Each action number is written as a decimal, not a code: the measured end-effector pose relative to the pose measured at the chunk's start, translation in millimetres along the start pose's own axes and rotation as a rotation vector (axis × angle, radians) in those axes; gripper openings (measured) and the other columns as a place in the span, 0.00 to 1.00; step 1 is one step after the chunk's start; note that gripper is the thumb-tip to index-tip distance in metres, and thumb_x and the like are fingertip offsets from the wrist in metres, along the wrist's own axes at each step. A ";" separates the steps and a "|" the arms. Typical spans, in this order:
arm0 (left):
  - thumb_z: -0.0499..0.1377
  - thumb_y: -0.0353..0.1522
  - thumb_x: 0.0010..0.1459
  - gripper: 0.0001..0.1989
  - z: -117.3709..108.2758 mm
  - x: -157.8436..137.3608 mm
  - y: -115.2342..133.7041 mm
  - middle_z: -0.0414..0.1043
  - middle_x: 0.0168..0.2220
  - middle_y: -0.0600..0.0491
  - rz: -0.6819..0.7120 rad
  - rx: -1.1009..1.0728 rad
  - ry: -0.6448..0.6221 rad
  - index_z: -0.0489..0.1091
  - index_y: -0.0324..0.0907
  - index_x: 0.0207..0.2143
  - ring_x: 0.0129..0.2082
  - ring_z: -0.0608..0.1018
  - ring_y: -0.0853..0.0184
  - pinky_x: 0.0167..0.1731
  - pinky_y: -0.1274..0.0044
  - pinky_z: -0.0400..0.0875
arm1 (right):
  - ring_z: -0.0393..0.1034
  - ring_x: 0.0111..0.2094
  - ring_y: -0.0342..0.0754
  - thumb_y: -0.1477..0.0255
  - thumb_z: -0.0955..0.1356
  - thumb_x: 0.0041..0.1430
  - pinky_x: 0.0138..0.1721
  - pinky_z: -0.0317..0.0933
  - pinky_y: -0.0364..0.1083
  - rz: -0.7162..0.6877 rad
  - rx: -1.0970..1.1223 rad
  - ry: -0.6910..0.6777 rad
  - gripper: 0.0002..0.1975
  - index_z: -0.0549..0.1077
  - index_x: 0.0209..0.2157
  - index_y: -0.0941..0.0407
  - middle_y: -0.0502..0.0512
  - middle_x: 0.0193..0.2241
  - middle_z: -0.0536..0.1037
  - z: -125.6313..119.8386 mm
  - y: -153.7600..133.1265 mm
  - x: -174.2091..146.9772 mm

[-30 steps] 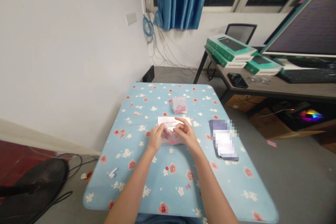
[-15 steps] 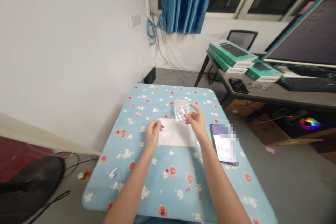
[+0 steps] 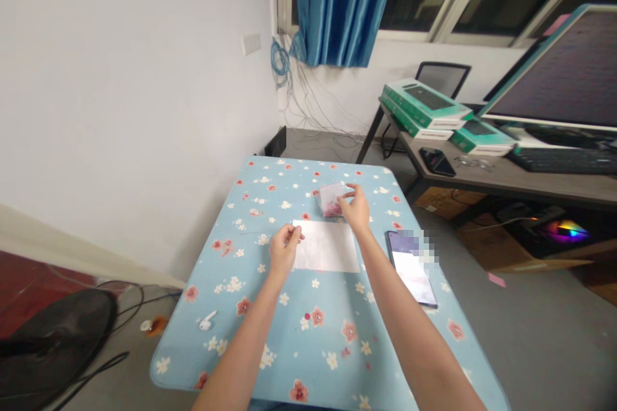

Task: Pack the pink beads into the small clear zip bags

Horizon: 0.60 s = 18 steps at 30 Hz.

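Two hands work over a blue floral table in the head view. The right hand pinches a small clear bag of pink beads between thumb and fingertips, at the table's far middle. Just nearer than that grip lies a white sheet. The left hand is curled at the sheet's left edge, fingertips pressed together; what they grip cannot be told. A phone lies right of the right forearm.

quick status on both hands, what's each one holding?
Left hand: pinched shut at the left edge of the white paper sheet; what it pinches cannot be told.
Right hand: closed on the small clear plastic bag of pink beads.
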<state>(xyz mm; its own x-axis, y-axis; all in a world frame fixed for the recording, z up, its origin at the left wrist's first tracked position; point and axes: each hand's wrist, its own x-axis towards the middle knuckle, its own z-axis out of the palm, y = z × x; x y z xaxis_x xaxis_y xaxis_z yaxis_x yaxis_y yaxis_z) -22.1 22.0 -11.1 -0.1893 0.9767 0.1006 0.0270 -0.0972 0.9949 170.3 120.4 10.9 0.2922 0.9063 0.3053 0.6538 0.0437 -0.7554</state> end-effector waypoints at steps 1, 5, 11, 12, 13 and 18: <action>0.56 0.43 0.55 0.15 0.0 -0.2 -0.3 0.71 0.22 0.55 0.002 0.005 -0.006 0.65 0.41 0.23 0.24 0.72 0.69 0.29 0.78 0.65 | 0.64 0.31 0.49 0.69 0.66 0.45 0.37 0.57 0.49 -0.017 -0.001 0.029 0.23 0.67 0.46 0.57 0.54 0.33 0.74 -0.4 -1.0 -1.7; 0.55 0.42 0.55 0.15 -0.5 -0.8 0.3 0.71 0.23 0.55 0.001 0.015 -0.014 0.66 0.41 0.24 0.24 0.72 0.69 0.30 0.78 0.65 | 0.60 0.27 0.45 0.66 0.67 0.45 0.34 0.57 0.47 0.032 0.194 0.092 0.22 0.67 0.45 0.57 0.53 0.34 0.71 -8.6 -5.0 -16.7; 0.57 0.43 0.53 0.15 0.5 -1.7 5.9 0.71 0.23 0.54 -0.025 -0.005 -0.062 0.66 0.41 0.24 0.24 0.71 0.69 0.30 0.77 0.65 | 0.55 0.22 0.40 0.65 0.68 0.53 0.27 0.52 0.41 0.184 0.862 -0.396 0.10 0.69 0.33 0.56 0.46 0.23 0.64 -39.6 -7.6 -81.3; 0.57 0.43 0.53 0.15 0.7 -2.4 7.8 0.71 0.23 0.54 -0.032 -0.018 -0.078 0.66 0.40 0.24 0.24 0.71 0.69 0.30 0.77 0.64 | 0.55 0.23 0.39 0.64 0.67 0.54 0.27 0.51 0.41 0.169 0.937 -0.521 0.09 0.68 0.30 0.57 0.46 0.23 0.64 -44.3 -7.6 -91.6; 0.58 0.43 0.53 0.15 0.8 -3.4 10.2 0.71 0.23 0.54 -0.043 -0.041 -0.103 0.66 0.40 0.25 0.25 0.71 0.69 0.31 0.77 0.64 | 0.55 0.22 0.39 0.63 0.68 0.54 0.26 0.51 0.41 0.149 0.998 -0.645 0.11 0.68 0.28 0.57 0.47 0.23 0.65 -48.1 -7.8 -100.0; 0.59 0.43 0.53 0.16 -0.5 -12.0 24.0 0.68 0.24 0.54 -0.108 -0.230 -0.426 0.66 0.39 0.26 0.26 0.70 0.70 0.32 0.77 0.64 | 0.59 0.25 0.40 0.60 0.71 0.51 0.26 0.52 0.41 0.024 1.014 -1.174 0.17 0.69 0.23 0.59 0.50 0.23 0.69 -50.6 -11.8 -115.9</action>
<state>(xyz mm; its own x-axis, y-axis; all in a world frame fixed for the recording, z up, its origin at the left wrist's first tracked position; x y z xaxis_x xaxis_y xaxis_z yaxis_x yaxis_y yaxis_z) -19.8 7.9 11.6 0.2402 0.9702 0.0325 -0.1967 0.0158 0.9803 164.0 -6.5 13.7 -0.7143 0.6985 0.0443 -0.2148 -0.1585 -0.9637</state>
